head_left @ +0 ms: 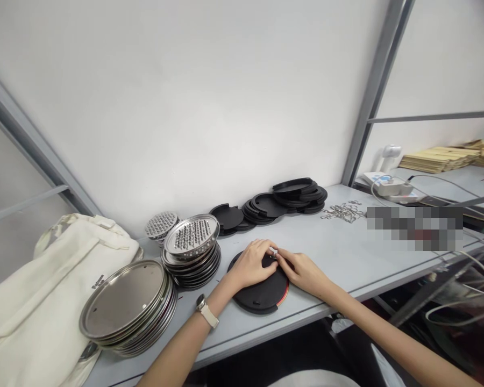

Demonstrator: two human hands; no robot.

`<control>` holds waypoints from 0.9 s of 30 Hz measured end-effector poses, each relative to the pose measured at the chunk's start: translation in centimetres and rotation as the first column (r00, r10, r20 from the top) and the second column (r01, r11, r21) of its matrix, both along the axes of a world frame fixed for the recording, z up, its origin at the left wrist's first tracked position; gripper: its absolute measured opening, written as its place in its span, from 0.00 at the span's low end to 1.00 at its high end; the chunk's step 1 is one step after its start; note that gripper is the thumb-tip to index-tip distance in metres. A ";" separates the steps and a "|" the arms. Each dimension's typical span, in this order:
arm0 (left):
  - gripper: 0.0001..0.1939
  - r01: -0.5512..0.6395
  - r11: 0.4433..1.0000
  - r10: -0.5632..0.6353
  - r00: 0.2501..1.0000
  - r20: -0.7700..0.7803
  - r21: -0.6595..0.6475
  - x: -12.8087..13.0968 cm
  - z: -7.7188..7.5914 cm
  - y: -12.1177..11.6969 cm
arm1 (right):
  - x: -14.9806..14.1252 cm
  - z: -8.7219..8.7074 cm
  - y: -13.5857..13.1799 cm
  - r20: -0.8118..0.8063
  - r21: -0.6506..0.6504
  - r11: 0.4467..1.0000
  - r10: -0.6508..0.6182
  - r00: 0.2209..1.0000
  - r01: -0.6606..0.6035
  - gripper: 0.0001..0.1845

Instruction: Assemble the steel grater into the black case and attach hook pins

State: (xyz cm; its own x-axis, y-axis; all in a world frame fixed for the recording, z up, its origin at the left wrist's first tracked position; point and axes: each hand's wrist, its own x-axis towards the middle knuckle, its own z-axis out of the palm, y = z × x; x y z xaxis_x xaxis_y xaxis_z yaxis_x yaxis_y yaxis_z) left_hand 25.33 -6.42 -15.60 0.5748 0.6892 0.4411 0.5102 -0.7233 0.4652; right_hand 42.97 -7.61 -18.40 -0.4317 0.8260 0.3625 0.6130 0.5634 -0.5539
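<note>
A black round disc (253,296) with a red-orange strip along its right edge lies flat near the table's front edge. My left hand (252,264) rests over its upper part, the fingers curled around its far edge. My right hand (304,273) meets it there, with thumb and forefinger pinched at a small shiny metal piece (273,257). The fingers partly hide this piece, so its exact shape cannot be told. Just left of the disc stands a stack of dark-rimmed round plates (197,269), topped by round metal graters (191,235).
Round metal plates (125,295) are stacked at left beside a cream bag (36,301). Black round discs (268,207) are piled along the wall. Bent metal wire pieces (342,211) lie scattered at right, with white cables (460,317) beyond. A grey post (373,91) stands behind.
</note>
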 end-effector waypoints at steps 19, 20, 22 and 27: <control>0.16 0.072 0.981 -0.052 0.992 0.116 -0.178 -0.2 -0.3 0.1 | 0.0 -0.4 0.2 -0.034 0.071 0.990 -0.120 0.992 0.122 0.14; 0.16 0.063 0.985 -0.047 0.994 0.100 -0.162 -0.2 -0.4 0.1 | 0.0 -0.5 0.2 -0.035 0.070 0.990 -0.118 0.992 0.121 0.14; 0.16 0.054 0.990 -0.041 0.994 0.098 -0.133 -0.2 -0.1 0.1 | 0.0 -0.5 0.3 -0.034 0.067 0.991 -0.116 0.993 0.118 0.14; 0.13 0.064 0.983 0.005 0.930 0.367 -0.175 1.2 3.8 -2.3 | 0.1 -0.4 0.2 -0.009 0.034 0.993 -0.114 0.993 0.114 0.15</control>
State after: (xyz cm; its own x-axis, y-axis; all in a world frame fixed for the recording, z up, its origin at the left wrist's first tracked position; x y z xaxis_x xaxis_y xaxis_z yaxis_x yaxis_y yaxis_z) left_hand 26.52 -8.74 -11.77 0.4195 0.7621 0.4932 0.2606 -0.6216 0.7387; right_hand 43.09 -7.41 -18.79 -0.3327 0.8567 0.3942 0.6708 0.5087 -0.5396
